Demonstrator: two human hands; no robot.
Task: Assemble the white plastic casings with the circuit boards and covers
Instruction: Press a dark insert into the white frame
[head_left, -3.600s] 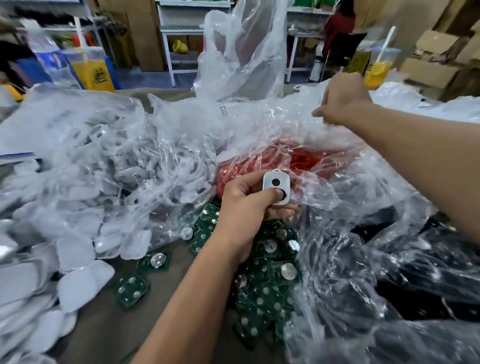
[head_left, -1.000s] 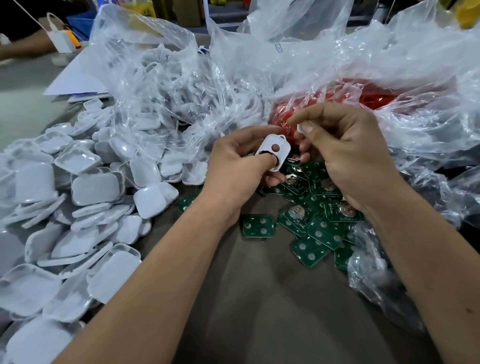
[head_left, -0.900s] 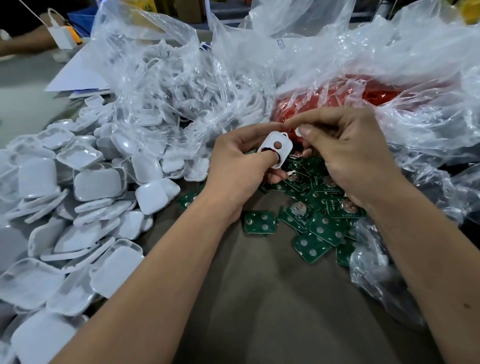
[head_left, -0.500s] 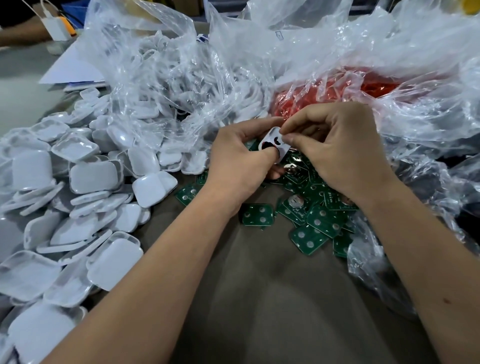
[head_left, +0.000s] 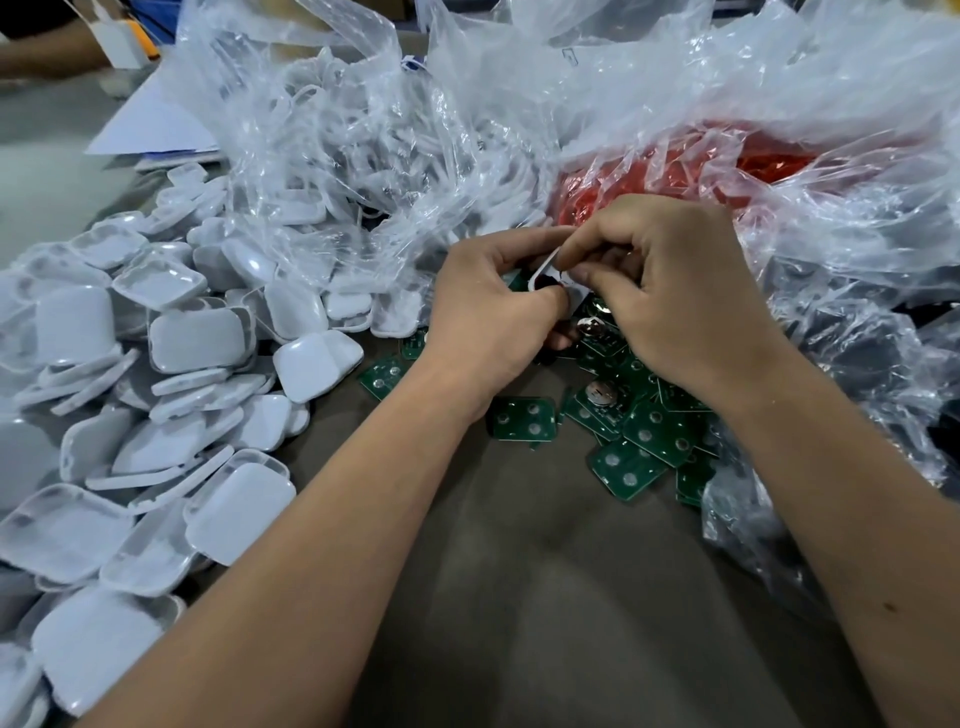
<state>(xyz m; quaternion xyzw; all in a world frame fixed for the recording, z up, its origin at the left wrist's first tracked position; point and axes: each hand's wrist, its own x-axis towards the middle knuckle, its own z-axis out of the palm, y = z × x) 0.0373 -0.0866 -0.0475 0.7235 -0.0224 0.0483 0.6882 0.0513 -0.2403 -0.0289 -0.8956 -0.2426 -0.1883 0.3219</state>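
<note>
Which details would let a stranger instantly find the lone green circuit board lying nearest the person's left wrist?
Start at the grey-brown table and find the scatter of green circuit boards under the right forearm. At its left edge, one board lies flat on bare table just right of the left wrist, alone, with three silver dots facing up.

A heap of plastic covers fills the table's left side, running from the near edge back to a clear bag of casings behind it. Right of that bag lies another bag holding small parts. Loose circuit boards lie scattered in front of this second bag, right of the covers. The left hand and right hand meet above the boards, with one casing between them. More crumpled plastic lies along the right edge.
</note>
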